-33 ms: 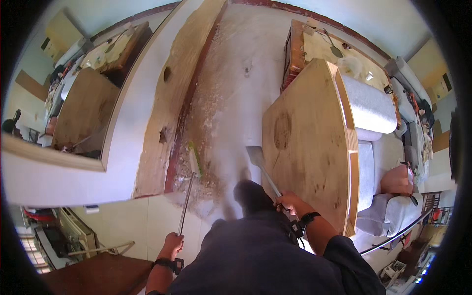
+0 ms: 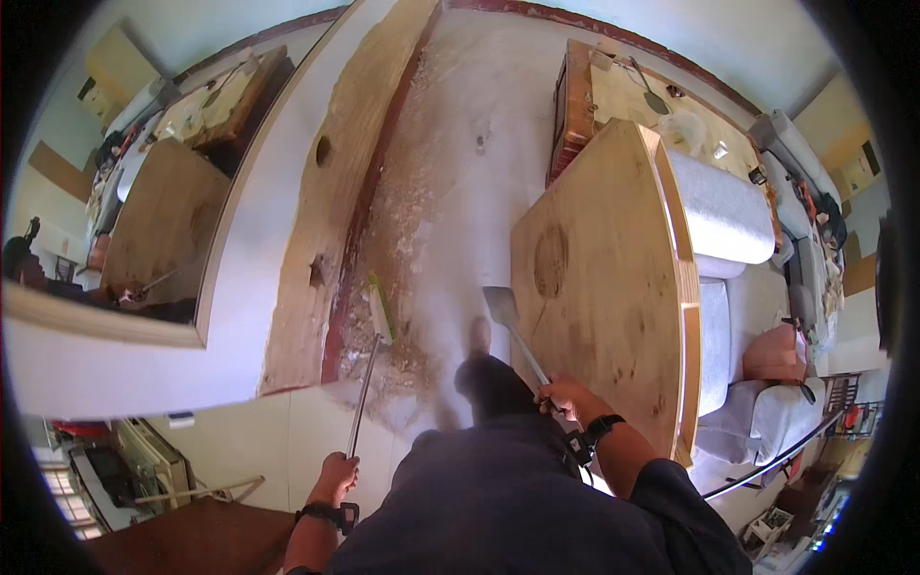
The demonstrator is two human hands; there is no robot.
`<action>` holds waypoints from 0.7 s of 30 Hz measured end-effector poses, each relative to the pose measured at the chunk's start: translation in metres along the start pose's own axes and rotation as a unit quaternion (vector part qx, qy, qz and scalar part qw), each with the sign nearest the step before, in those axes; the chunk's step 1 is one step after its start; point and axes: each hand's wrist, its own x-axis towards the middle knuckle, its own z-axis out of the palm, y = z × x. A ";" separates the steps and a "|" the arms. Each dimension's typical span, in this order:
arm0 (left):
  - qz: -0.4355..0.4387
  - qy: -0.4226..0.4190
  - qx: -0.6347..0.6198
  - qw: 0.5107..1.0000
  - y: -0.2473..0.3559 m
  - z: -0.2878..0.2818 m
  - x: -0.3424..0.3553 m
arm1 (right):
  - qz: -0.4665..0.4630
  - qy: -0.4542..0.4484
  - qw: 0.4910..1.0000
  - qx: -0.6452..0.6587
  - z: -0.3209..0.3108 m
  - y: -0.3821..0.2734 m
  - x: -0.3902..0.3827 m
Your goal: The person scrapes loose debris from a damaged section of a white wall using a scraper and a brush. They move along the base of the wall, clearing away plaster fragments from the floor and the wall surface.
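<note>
Looking like a home living room mid-cleanup: sitting beside a grey upholstered sofa (image 2: 733, 216) with a pink cushion (image 2: 774, 353), a large round-edged wooden table (image 2: 594, 287); catching the room's reflection, a wall mirror with pale frame (image 2: 115, 326); lying along the red skirting, dust and debris on a pale concrete floor (image 2: 460, 163).

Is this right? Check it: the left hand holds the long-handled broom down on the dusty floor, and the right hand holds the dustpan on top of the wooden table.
Not quite. In the head view the dustpan sits low over the floor beside the wooden table, not on top of it. The rest holds: the left hand grips the broom, the right hand the dustpan's handle.
</note>
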 end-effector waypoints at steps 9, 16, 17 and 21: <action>-0.005 -0.008 0.067 0.998 0.190 0.012 0.081 | 0.016 -0.012 0.999 0.045 -0.080 -0.178 0.099; 0.286 -0.118 0.355 0.882 0.305 0.000 0.152 | -0.048 0.015 0.998 0.041 -0.126 -0.304 0.142; 0.269 -0.123 0.362 0.884 0.329 0.003 0.160 | -0.047 0.019 0.998 0.048 -0.130 -0.322 0.147; 0.310 -0.171 0.351 0.867 0.428 0.015 0.207 | -0.035 0.013 0.999 0.020 -0.149 -0.402 0.152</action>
